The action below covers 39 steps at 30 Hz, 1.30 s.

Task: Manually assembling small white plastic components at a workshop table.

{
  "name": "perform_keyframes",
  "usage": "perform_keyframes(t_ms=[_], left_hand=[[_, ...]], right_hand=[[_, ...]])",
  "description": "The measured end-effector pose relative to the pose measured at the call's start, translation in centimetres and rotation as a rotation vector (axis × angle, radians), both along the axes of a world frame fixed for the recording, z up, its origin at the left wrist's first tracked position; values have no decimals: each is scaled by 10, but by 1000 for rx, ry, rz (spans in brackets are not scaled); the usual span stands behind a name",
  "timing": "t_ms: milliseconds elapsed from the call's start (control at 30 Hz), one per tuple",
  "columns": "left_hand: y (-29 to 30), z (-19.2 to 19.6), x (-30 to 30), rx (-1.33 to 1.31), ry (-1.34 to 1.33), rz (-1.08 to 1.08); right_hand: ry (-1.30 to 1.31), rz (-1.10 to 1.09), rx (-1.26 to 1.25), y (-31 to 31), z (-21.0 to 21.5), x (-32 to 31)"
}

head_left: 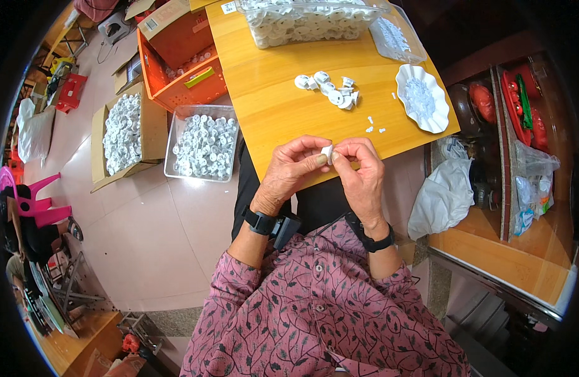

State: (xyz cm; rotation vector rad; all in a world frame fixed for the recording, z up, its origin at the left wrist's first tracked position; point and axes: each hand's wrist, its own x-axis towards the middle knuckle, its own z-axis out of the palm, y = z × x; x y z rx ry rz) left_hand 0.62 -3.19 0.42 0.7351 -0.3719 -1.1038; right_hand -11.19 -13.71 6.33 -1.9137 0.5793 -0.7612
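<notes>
At the near edge of the yellow wooden table, my left hand (289, 168) pinches a small white plastic part (328, 152) between thumb and forefinger. Against the part's right side, the fingertips of my right hand (362, 171) are pressed together; whatever they pinch is hidden. A loose group of similar white round-headed plastic parts (335, 97) lies beyond my hands. Several tiny white pin-like pieces (370, 129) are scattered to its right. More small pale pieces (419, 95) fill a white scalloped dish (438, 123) near the table's right edge.
A clear tub of white parts (302, 28) and another clear tray (414, 53) stand at the table's far side. On the floor to the left are a filled clear bin (205, 143), a cardboard box (152, 129) and an orange crate (170, 94). Shelves (504, 157) stand at right.
</notes>
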Motion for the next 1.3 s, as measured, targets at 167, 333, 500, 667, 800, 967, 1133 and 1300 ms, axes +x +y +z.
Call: perform_keyframes(t_ms=[167,333,500,667,800,967,1133,1300], left_hand=[[0,1,-1,-26,4,24],[0,0,0,-38,90,37],[-1,0,-1,-38,93,43],[-2,-1,-1,-21,88,59],[-1,-3,-1,-11,35,51],[-2,1,0,-49,91,38],[-1,2,0,-53,103,42],[-1,-1,-1,-44,90,45]], right_hand=[[-8,-11,16,3,-2,0],[-87,12,204,2,-12,-1],[-59,8,174,0,-14,-1],[-5,14,50,0,-8,1],[-3,41,-40,-3,-8,2],[-74,38,215,-4,-17,0],[-55,32,432,-3,-17,-1],[-80,27,488,0,-16,1]])
